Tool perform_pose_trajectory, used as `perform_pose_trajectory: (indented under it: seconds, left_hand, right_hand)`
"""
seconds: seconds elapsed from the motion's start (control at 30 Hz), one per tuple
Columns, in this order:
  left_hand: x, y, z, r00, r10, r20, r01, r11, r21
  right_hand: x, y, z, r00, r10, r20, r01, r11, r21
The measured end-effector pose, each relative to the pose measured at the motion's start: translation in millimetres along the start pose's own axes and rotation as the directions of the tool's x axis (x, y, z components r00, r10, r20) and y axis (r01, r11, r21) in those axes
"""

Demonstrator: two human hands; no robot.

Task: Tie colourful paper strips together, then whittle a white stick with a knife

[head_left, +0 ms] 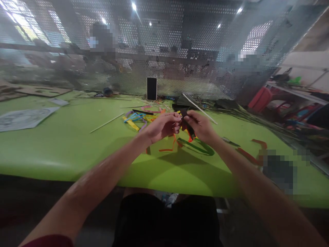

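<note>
My left hand [166, 124] is closed in a pinch beside my right hand, above the middle of the table. What its fingertips hold, if anything, is too small to name. My right hand [200, 125] grips a dark strip [190, 130], which hangs down between the two hands. Coloured strips lie under and around the hands: a blue strip [135, 117], a yellow strip [130, 124], an orange strip [166, 150] and a looped green strip [199, 147]. My fingers hide part of this pile.
The green table [84, 147] carries a thin pale stick [106, 122], a printed sheet [28, 118] and cardboard pieces [43, 91]. A phone [151, 88] stands upright against a perforated screen [128, 68]. Dark scraps [226, 104] and red strips [248, 156] lie to the right.
</note>
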State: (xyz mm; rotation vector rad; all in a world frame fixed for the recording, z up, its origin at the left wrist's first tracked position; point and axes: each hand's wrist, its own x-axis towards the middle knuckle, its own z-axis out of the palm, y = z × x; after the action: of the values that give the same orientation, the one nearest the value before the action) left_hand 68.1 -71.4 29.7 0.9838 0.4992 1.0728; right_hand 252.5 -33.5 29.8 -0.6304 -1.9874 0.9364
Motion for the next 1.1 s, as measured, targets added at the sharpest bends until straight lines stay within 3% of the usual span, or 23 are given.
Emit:
perform_pose_trajectory:
  seconds: [0.2, 1.1]
  left_hand:
    - [0.1, -1.1, -0.7, 1.000, -0.008, -0.005, 0.008, 1.000, 0.010]
    - [1.8, -0.5, -2.9, 1.000, -0.004, 0.007, 0.004, 1.000, -0.024]
  right_hand:
    - [0.2, 3.2, -1.2, 0.999, -0.036, 0.010, 0.037, 0.996, -0.082]
    - [-2.5, -0.7, 3.7, 0.997, -0.072, -0.013, 0.070, 0.994, -0.084]
